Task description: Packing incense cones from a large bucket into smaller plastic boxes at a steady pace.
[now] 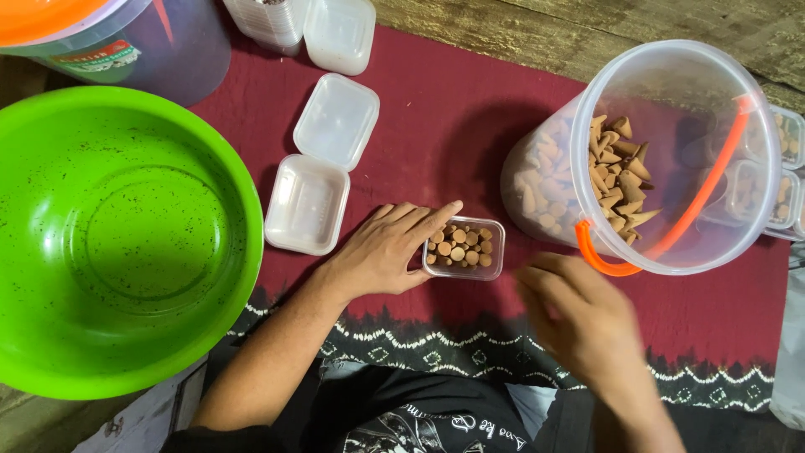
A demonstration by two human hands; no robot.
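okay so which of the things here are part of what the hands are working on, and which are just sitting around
In use:
- left hand steadying the small clear box of cones
- right hand, blurred, beside it
- clear bucket of cones with orange handle

Lying about:
- green basin
- empty white hinged box
- closed white box
- filled boxes behind the bucket

Place: a small home workshop, where packing by hand is done at floor level.
Surface: a dark red patterned cloth is spread over rough wooden boards.
Stock: brown cones are kept loose in a clear bucket with an orange handle.
Packaging: small clear plastic boxes are laid out, some filled, others stacked.
Vessels: a large green basin is set alongside.
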